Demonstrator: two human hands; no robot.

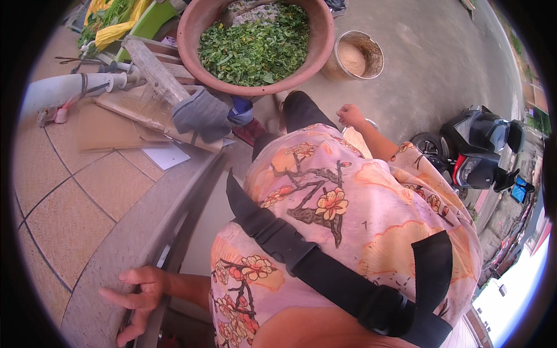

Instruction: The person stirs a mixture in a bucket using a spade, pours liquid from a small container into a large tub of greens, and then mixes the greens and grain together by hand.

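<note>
My left hand [140, 296] is at the lower left with its fingers apart, resting against the edge of a grey stone ledge [117, 235]. It holds nothing. My right hand [349, 115] is raised in front of my right side, its fingers loosely curled, with nothing visible in it. Partly hidden behind that forearm is a round container [357, 141] of pale meal. A large reddish-brown plastic tub [256, 90] stands before me, holding chopped green leaves [256, 48] and a whitish crumbly heap [256, 15]. Right of the tub is a worn bucket [374, 58] of tan meal [351, 58].
Left of the tub lie a wooden plank [152, 69], flattened cardboard [117, 126], a grey cloth [202, 115] and a white pipe [56, 93]. Uncut greens [115, 17] with yellow plastic are at the upper left. A black motor scooter [474, 143] stands at the right.
</note>
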